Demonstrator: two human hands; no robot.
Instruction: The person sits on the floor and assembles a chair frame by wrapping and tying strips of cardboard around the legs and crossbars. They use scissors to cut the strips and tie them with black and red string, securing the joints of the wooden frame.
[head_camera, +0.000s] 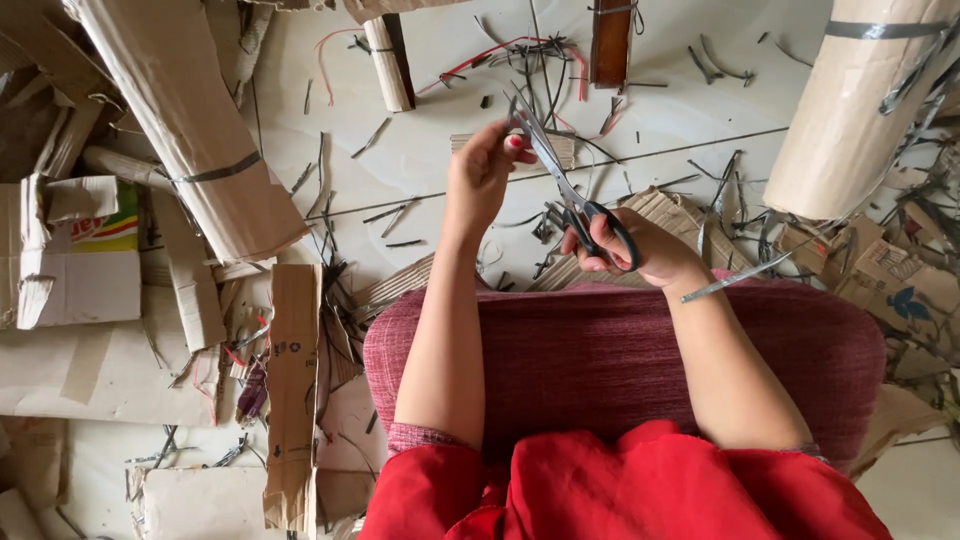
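Scissors (570, 195) — held above the littered floor (440, 130), long axis running from the handles at lower right up-left to the blade tips. Right hand (640, 250) grasps the black handles; left hand (485, 170) pinches near the tips — blades appear nearly closed.

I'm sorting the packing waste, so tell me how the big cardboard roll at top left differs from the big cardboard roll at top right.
The strap-bound brown cardboard roll at top left lies slanted and looks flattened, with a creased lower end; the strap-bound pale cardboard roll at top right looks rounder and fuller. The left one lies amid cardboard scraps, the right one beside a heap of grey strapping. Both are bound by a grey strap and run out of view at the top.
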